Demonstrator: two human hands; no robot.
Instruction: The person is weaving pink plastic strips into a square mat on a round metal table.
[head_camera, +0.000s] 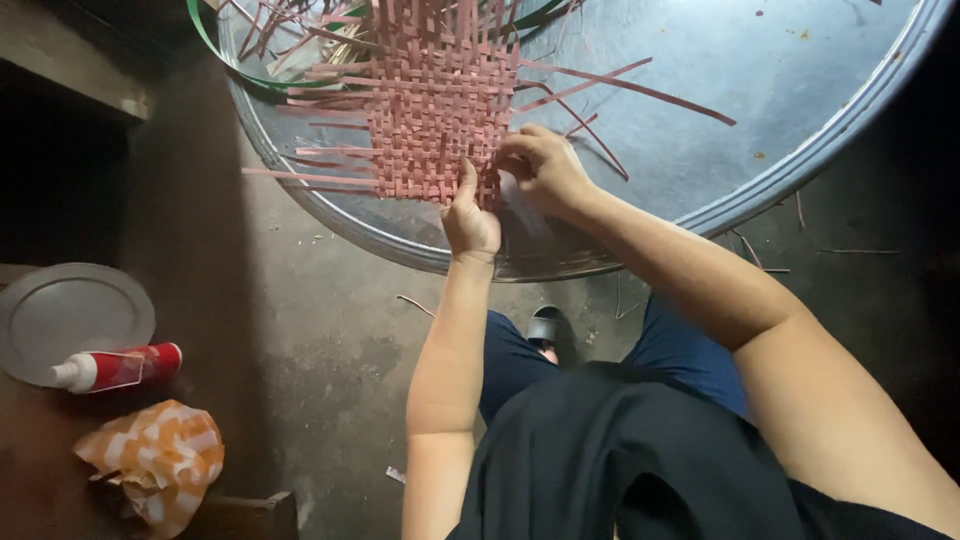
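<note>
A woven mat of pink strips (430, 110) lies in a large round metal tray (800, 150), loose strip ends sticking out on all sides. My left hand (468, 218) presses on the mat's near edge, thumb raised against the weave. My right hand (545, 168) is just to its right, fingers curled and pinching a pink strip at the mat's near right corner. A long loose pink strip (640, 88) trails off to the right across the tray.
A green strip (215, 52) curves over the tray's left rim. On the left stand a round metal plate (60, 310), a red and white bottle lying on its side (115, 368) and an orange and white crumpled bag (155, 455). The concrete floor (300, 330) shows scattered scraps.
</note>
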